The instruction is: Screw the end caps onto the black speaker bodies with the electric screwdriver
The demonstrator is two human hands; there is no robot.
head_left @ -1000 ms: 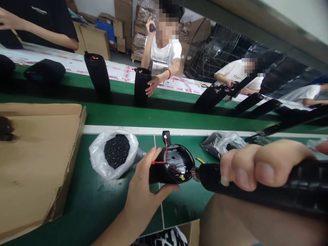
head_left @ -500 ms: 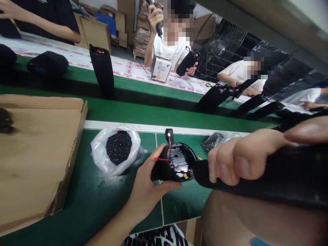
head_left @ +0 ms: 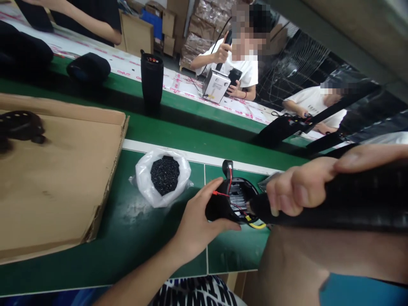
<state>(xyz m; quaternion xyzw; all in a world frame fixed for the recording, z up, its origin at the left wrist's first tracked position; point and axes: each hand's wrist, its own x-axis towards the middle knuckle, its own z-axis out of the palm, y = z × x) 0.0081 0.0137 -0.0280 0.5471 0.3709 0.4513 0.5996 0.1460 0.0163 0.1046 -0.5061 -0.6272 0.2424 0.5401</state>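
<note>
My left hand [head_left: 197, 223] is closed around a black cylindrical speaker housing [head_left: 217, 207], its open end facing me. Inside that end I see a ribbed grey interior, thin red and black wires, a red connector [head_left: 215, 193] and a yellow connector [head_left: 247, 218]. A strap loop [head_left: 227, 166] sticks up from the rim. My right hand [head_left: 296, 189] wraps round a thick black electric screwdriver [head_left: 350, 204], held nearly level. Its tip points left at the right side of the housing's opening; whether it touches a screw I cannot tell. A yellow wire [head_left: 257, 226] shows below the tip.
Left of the housing stands a clear bag [head_left: 143, 187] of small black screws [head_left: 165, 174]. A cardboard box [head_left: 73, 178] with black parts [head_left: 24, 127] fills the left. Beyond, a green conveyor [head_left: 191, 131] carries black speakers [head_left: 152, 80]. Several people work opposite.
My view has shifted, so the bench things sit further right in it. More yellow wire shows by the screwdriver tip. A co-worker opposite has brought the raised tool down towards a speaker.
</note>
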